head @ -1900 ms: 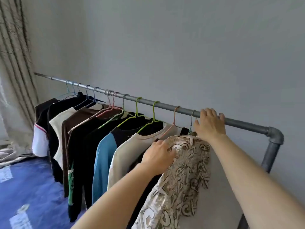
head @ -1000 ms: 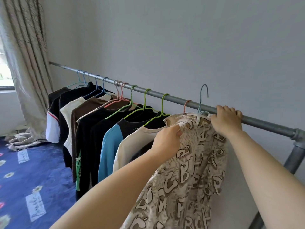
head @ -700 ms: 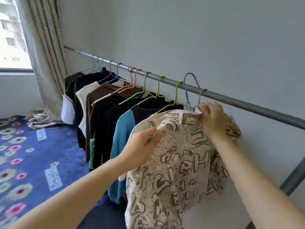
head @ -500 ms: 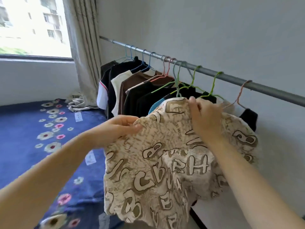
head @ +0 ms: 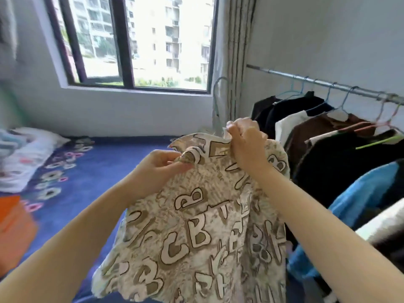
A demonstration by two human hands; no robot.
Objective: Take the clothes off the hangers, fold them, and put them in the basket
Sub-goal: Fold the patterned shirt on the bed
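We've swung the letter-print shirt (head: pixel 196 226) off the rail (head: pixel 328 85), mid-frame. Our left hand (head: pixel 159 169) pinches its shoulder, right hand (head: pixel 247 143) its collar; hanger (head: pixel 214 95) next.

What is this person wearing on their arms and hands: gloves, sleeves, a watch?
Nothing shows. The left hand and right hand are bare, with no gloves and no rings that I can make out. The left forearm and right forearm are uncovered down to the picture's edge: no sleeves, watch or bracelet in view.
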